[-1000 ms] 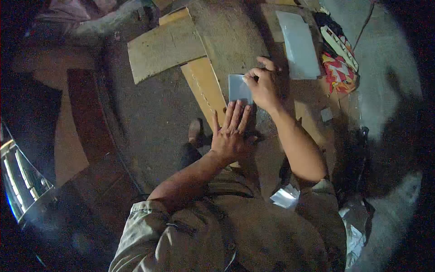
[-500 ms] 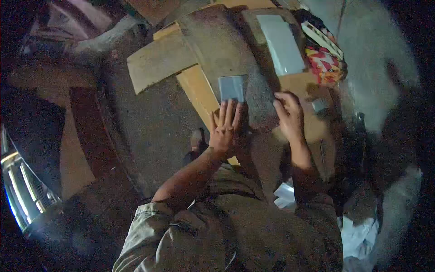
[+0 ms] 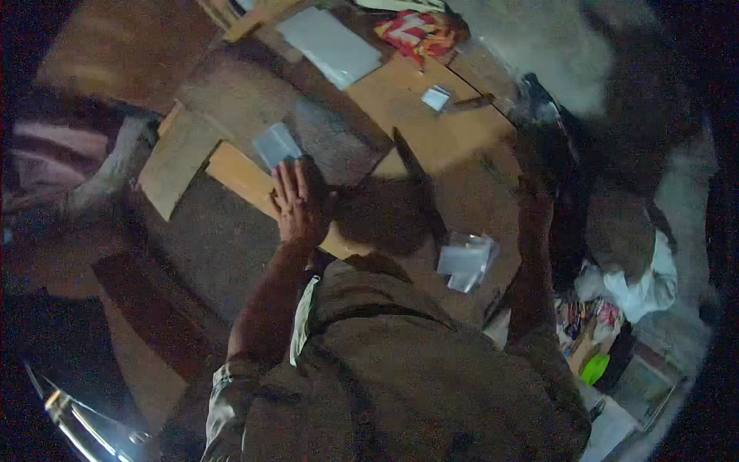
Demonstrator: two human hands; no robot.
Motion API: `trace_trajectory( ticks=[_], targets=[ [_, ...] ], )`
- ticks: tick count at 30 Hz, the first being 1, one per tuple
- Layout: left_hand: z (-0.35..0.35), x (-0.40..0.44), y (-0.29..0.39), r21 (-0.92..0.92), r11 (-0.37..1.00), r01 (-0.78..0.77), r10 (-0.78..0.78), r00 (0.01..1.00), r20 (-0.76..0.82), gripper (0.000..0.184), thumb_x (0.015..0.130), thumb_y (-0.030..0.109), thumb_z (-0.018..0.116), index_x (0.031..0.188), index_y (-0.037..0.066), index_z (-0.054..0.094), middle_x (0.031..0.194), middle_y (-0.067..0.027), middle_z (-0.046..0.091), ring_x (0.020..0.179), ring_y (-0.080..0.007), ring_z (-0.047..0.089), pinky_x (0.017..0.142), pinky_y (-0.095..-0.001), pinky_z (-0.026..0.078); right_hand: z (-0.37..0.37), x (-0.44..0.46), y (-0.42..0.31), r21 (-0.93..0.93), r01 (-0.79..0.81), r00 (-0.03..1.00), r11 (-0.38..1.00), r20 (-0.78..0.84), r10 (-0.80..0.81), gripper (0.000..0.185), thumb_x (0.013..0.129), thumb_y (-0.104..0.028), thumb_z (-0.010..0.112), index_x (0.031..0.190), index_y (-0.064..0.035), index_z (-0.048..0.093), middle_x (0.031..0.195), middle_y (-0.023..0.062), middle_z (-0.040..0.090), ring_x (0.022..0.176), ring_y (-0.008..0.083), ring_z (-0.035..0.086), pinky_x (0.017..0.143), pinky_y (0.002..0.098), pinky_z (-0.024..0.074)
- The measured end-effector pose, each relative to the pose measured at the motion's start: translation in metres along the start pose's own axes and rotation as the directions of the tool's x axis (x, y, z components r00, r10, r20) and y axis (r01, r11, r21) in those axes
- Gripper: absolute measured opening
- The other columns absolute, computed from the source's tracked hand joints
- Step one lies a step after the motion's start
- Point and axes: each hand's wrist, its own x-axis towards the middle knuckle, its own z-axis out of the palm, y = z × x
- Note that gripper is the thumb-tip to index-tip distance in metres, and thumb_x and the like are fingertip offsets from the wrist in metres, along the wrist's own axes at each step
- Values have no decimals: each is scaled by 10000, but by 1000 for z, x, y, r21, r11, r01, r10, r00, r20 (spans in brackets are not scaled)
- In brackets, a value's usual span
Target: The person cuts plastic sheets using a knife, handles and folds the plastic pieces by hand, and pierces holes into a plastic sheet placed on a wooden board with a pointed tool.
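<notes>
My left hand point(image 3: 299, 212) lies with its fingers stretched out, fingertips on the lower edge of a small grey-blue square packet point(image 3: 275, 144). The packet rests on a worn brown board point(image 3: 231, 88), with a yellowish wooden strip point(image 3: 242, 179) beneath. Over at the right, my right hand point(image 3: 535, 192) is in deep shadow at the edge of the cardboard, and its fingers cannot be made out. Between my arms lie some clear plastic packets point(image 3: 466, 262), nearer my body. A smaller clear packet point(image 3: 436, 97) sits on the lit cardboard point(image 3: 431, 138) further off.
A stack of white sheets point(image 3: 329, 46) and a red and yellow crumpled wrapper point(image 3: 419, 35) lie at the far side. White crumpled plastic point(image 3: 647, 285) and a bright green item point(image 3: 594, 369) are at the right. Something shiny point(image 3: 88, 427) glares at the lower left.
My view has turned to the right, so the boards appear further left. My right hand has left the brown board's edge and moved right into shadow. The left hand stays on the packet.
</notes>
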Motion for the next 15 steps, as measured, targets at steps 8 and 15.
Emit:
trace_trajectory(
  ticks=[8, 15],
  targets=[
    [3, -2, -3, -43, 999, -11, 12, 1000, 15, 844, 844, 527, 481, 1424, 47, 98, 1454, -264, 87, 1342, -443, 78, 1008, -628, 130, -27, -8, 79, -128, 64, 995, 990, -70, -74, 266, 907, -150, 476, 1124, -8, 535, 995, 52, 582, 851, 140, 528, 746, 266, 434],
    [-1, -3, -3, -69, 997, -29, 28, 1000, -12, 821, 848, 530, 473, 1423, 56, 129, 1455, -253, 109, 1339, -447, 95, 1009, -619, 150, -11, 2, 157, -844, 429, 866, 322, 282, -414, 269, 896, -133, 447, 1125, -26, 539, 1060, 113, 590, 932, 232, 561, 822, 345, 428]
  ],
)
